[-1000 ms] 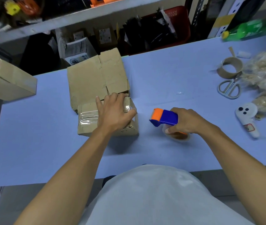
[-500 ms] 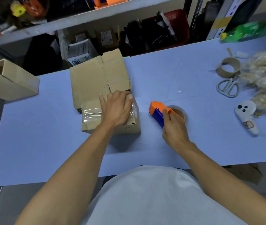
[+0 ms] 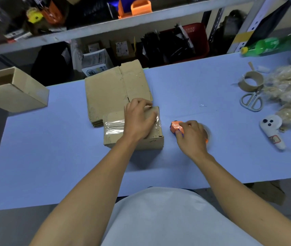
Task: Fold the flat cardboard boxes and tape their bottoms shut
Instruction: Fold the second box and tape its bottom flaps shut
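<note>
Left hand (image 3: 139, 119) presses on taped box (image 3: 132, 129) mid-surface, right hand (image 3: 190, 135) grips tape dispenser (image 3: 176, 126) beside it; bottom looks sealed, flat stack (image 3: 116, 91) behind still unfolded.

Layout of the table (image 3: 52, 166), clock directions taken from the folded box (image 3: 132, 132) at centre. The left hand (image 3: 139, 119) rests on top of this box. At 12 o'clock, touching it, lies the stack of flat boxes (image 3: 112, 93). At 3 o'clock, just beside, the tape dispenser (image 3: 178, 127) sits on the table under the right hand (image 3: 192, 135). At 10 o'clock, well apart, an open box (image 3: 15, 91) overhangs the table's left edge. At 2 o'clock, well apart, lie an empty tape core (image 3: 250, 83) and, touching it on the near side, scissors (image 3: 252, 102). Right of these lie bagged bundles (image 3: 290, 93); before them, at 3 o'clock, a small toy (image 3: 272, 130). Behind the table stands a shelf (image 3: 105, 27).
</note>
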